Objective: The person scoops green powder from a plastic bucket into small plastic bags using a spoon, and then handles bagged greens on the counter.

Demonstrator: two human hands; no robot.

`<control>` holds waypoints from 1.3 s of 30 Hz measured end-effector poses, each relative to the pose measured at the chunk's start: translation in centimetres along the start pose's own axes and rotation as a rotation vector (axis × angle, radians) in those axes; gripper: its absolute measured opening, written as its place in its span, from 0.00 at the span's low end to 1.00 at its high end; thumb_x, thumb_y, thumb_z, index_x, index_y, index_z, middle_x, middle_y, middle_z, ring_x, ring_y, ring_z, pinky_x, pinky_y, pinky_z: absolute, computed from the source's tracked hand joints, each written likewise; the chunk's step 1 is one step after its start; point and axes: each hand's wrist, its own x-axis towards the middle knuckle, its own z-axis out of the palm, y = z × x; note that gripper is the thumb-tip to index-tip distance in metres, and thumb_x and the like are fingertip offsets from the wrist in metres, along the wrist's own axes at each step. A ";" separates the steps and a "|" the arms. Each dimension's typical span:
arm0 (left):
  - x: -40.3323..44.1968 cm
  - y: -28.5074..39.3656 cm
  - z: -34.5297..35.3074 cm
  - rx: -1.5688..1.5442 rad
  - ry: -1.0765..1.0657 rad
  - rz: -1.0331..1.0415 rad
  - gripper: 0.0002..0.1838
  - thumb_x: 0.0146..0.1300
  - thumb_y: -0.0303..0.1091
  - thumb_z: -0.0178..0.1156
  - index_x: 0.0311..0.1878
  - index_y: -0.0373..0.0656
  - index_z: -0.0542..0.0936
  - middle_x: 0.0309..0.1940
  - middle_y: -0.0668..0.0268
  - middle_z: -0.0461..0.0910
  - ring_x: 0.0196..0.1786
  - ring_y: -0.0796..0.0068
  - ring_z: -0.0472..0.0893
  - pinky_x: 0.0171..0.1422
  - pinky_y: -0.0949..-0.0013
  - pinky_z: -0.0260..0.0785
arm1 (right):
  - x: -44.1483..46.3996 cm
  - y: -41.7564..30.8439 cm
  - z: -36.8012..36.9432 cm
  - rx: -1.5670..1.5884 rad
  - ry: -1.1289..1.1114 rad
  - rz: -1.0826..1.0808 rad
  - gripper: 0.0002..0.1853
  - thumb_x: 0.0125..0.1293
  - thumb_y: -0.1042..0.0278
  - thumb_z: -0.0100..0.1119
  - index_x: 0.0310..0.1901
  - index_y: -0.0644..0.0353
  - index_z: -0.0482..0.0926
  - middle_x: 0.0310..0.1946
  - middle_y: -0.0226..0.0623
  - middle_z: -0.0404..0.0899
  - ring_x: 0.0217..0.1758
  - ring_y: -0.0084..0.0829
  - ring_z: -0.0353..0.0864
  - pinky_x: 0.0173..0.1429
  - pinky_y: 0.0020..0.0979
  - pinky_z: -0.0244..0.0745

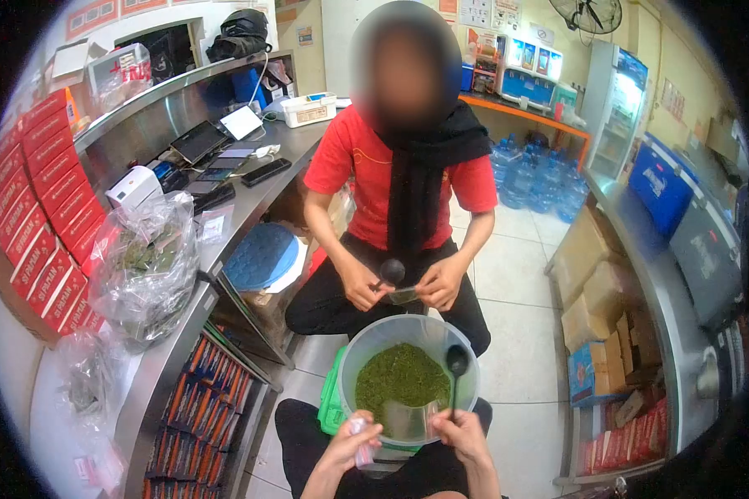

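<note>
Near the bottom, my left hand point(351, 443) is closed on a small bundle of clear plastic bags point(364, 449). My right hand point(464, 434) pinches the handle of a black spoon point(457, 361), its bowl raised over the tub's right side. Between my hands a clear plastic bag point(406, 422) spans the near part of the tub. The translucent round tub point(468, 391) holds green crumbled material point(401, 376). Opposite me, a co-worker in a red shirt point(374, 179) holds another black spoon point(392, 271) and a small clear bag point(404, 295) above the tub.
A green plastic container point(331, 399) sits beside the tub. On the left, a metal counter point(171, 353) bears a large plastic bag point(146, 270) and red boxes point(58, 183). A shelf unit point(666, 274) stands at right; water bottles point(528, 179) stand behind.
</note>
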 end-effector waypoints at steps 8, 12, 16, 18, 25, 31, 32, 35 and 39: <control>0.6 -0.5 4.2 0.695 0.172 0.261 0.12 0.57 0.37 0.62 0.33 0.35 0.79 0.26 0.69 0.80 0.29 0.84 0.76 0.35 0.78 0.69 | 0.8 0.9 2.8 -0.589 0.173 -0.285 0.11 0.50 0.66 0.67 0.28 0.65 0.80 0.17 0.29 0.75 0.23 0.13 0.70 0.26 0.21 0.64; -0.6 1.5 4.3 0.778 0.182 0.328 0.12 0.57 0.38 0.63 0.33 0.37 0.80 0.25 0.67 0.81 0.30 0.85 0.75 0.35 0.76 0.69 | -0.2 -1.1 3.8 -0.302 0.043 -0.123 0.08 0.55 0.69 0.63 0.29 0.67 0.78 0.20 0.27 0.77 0.26 0.13 0.72 0.28 0.19 0.66; -1.4 3.3 5.3 1.037 0.125 0.377 0.14 0.57 0.40 0.60 0.34 0.37 0.79 0.26 0.58 0.80 0.28 0.70 0.80 0.33 0.69 0.70 | 0.1 -0.8 3.5 -0.320 -0.033 -0.126 0.05 0.58 0.73 0.58 0.31 0.66 0.79 0.21 0.26 0.78 0.26 0.14 0.74 0.30 0.20 0.67; -2.5 4.9 7.1 1.226 0.067 0.444 0.12 0.55 0.40 0.60 0.31 0.41 0.78 0.25 0.56 0.78 0.29 0.56 0.79 0.31 0.63 0.70 | 0.1 -0.6 2.2 -0.487 -0.122 -0.170 0.05 0.57 0.71 0.58 0.28 0.64 0.78 0.19 0.30 0.78 0.25 0.16 0.74 0.30 0.23 0.69; -0.7 3.5 8.2 1.672 0.342 0.279 0.06 0.49 0.38 0.59 0.27 0.48 0.78 0.22 0.63 0.78 0.25 0.61 0.79 0.26 0.61 0.70 | 0.5 -3.7 2.2 -1.191 0.301 -0.505 0.06 0.45 0.71 0.61 0.26 0.59 0.77 0.17 0.39 0.76 0.23 0.39 0.79 0.29 0.35 0.72; 2.2 1.0 5.1 1.497 0.261 0.733 0.09 0.45 0.39 0.63 0.22 0.46 0.77 0.18 0.64 0.76 0.21 0.60 0.77 0.25 0.62 0.69 | 2.6 -4.1 4.1 -1.110 0.435 -0.292 0.16 0.54 0.71 0.56 0.46 0.58 0.69 0.19 0.44 0.76 0.26 0.46 0.78 0.29 0.41 0.70; 1.9 1.5 4.7 1.467 0.230 0.671 0.09 0.45 0.39 0.63 0.23 0.45 0.77 0.19 0.64 0.76 0.23 0.62 0.77 0.27 0.64 0.70 | 2.6 -4.5 4.3 -1.051 0.401 -0.292 0.14 0.54 0.72 0.56 0.44 0.58 0.71 0.19 0.43 0.75 0.25 0.45 0.78 0.29 0.39 0.70; 0.3 6.8 5.6 1.154 0.184 0.545 0.15 0.47 0.41 0.65 0.31 0.40 0.77 0.24 0.63 0.76 0.31 0.66 0.79 0.37 0.69 0.71 | 2.5 -4.6 4.2 -0.652 0.204 -0.286 0.06 0.55 0.75 0.58 0.36 0.62 0.78 0.17 0.30 0.75 0.16 0.19 0.70 0.23 0.22 0.65; 1.1 5.8 2.4 1.091 0.148 0.668 0.26 0.47 0.40 0.69 0.48 0.39 0.74 0.27 0.65 0.77 0.31 0.69 0.77 0.37 0.71 0.69 | 2.0 -4.1 4.2 -0.187 -0.056 -0.051 0.13 0.54 0.78 0.59 0.42 0.62 0.76 0.18 0.25 0.73 0.16 0.13 0.66 0.21 0.15 0.59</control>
